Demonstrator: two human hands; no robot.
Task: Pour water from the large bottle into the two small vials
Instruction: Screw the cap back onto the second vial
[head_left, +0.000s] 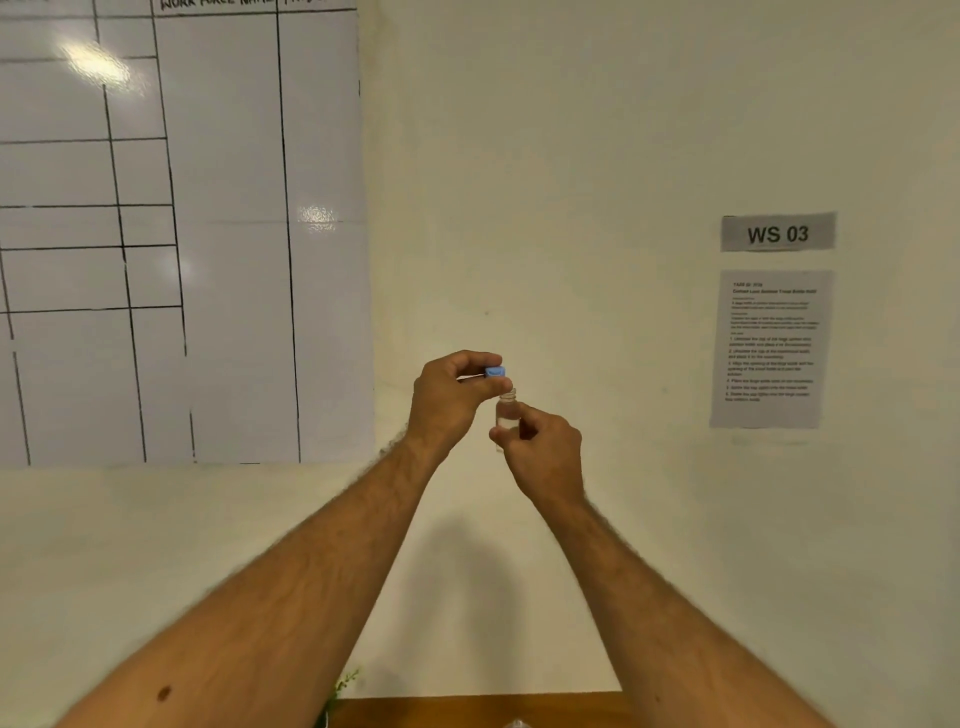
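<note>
One small vial (507, 417), uncapped, is held up before the wall in the right hand (545, 454); the left hand (451, 399) pinches its blue cap (495, 371) just above. I'd guess capping remains; the second vial and the large bottle are unseen.

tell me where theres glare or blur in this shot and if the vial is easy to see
Head view: two glare patches on the whiteboard, whose ruled lines bow from the wide lens; forearm edges blurred; the instruction sheet unreadable; the clear vial nearly fades into the pale wall, while the blue cap stands out.
</note>
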